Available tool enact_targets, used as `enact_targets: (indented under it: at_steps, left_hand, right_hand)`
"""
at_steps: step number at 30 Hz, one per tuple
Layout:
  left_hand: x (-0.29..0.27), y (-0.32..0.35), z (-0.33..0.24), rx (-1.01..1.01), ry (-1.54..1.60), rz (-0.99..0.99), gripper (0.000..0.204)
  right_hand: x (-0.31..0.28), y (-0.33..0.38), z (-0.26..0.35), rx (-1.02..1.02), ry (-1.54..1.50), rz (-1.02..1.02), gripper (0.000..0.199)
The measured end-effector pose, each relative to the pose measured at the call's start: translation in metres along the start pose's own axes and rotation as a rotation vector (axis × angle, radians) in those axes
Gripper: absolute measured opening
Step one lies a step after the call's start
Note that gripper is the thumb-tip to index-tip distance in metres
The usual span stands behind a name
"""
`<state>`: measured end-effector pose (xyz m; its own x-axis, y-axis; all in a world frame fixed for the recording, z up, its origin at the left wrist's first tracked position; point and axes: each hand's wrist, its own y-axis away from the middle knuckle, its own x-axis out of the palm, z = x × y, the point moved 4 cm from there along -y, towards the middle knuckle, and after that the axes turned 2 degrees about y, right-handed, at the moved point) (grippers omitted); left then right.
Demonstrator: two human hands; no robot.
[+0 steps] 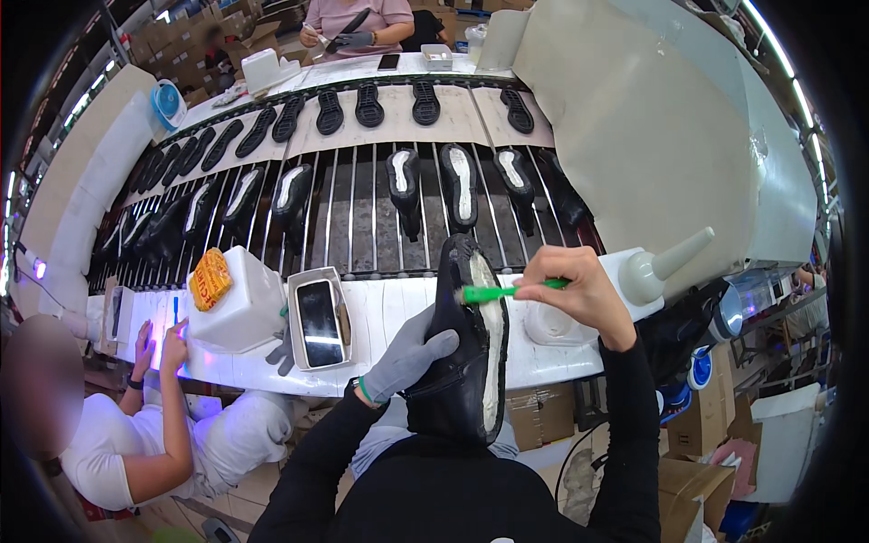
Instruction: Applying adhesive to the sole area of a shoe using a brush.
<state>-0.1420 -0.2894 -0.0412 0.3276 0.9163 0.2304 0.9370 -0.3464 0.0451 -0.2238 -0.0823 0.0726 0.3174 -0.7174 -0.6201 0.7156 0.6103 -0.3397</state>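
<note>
Head view: black shoe [466, 362], sole side up, gripped by gloved left hand [412, 355]; bare right hand [579, 290] pinches green brush [502, 291], bristles on the sole's pale edge; white tray with phone [319, 319] just left of the gloved hand

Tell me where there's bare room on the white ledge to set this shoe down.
The bare patch of the white ledge lies between the phone tray and the black shoe. Left is crowded by the white container; right by the white dish and nozzle bottle.
</note>
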Motion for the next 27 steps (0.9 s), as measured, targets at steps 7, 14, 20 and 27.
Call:
enact_targets:
  at_steps: [7,14,20,27]
  left_hand:
    - [-0.011,0.0,0.004,-0.045,0.157,-0.052,0.071]
    - [-0.025,0.0,0.002,0.043,0.193,-0.19,0.066]
    - [-0.031,-0.009,0.007,0.085,0.188,-0.211,0.062]
    - [-0.035,0.001,0.006,0.027,0.17,-0.233,0.044]
  right_hand:
    - [0.01,0.018,0.005,-0.054,0.018,0.209,0.015]
    - [0.033,0.043,0.019,-0.024,-0.13,0.341,0.012]
    - [0.023,0.012,0.004,0.041,0.047,-0.051,0.012]
    - [0.034,0.038,0.024,0.061,-0.078,0.329,0.012]
